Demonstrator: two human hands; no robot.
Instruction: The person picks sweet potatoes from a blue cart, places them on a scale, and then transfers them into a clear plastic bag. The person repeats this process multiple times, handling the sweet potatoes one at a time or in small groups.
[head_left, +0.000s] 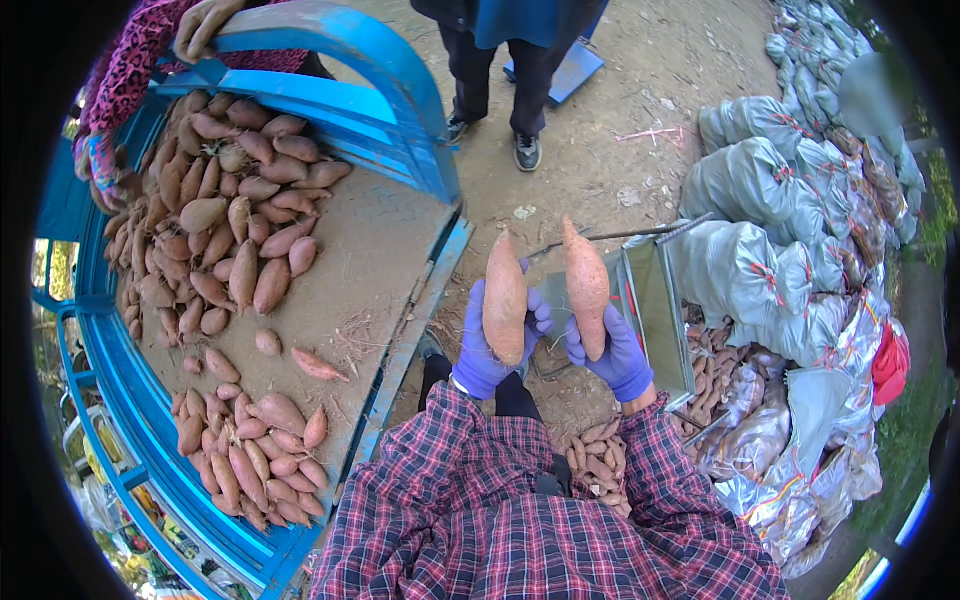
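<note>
In a purple glove, my left hand (480, 367) grips a large sweet potato (505, 300) that stands nearly upright in the palm. My right hand (619, 360), gloved the same way, holds a slimmer sweet potato (586, 281) with its pointed end up. The two roots are side by side, a small gap apart. Just right of my right hand, an open grey-green sack (652, 315) is held wide on a metal frame (645, 232). The sack's inside bottom is hidden from me.
On the left, a blue truck bed (390, 217) carries a large sweet potato heap (217, 225) and a smaller pile (255, 450). Tied sacks (742, 180) line the right. Loose sweet potatoes (600, 457) lie by my body. One person (120, 97) leans over the bed; another person (510, 60) stands ahead.
</note>
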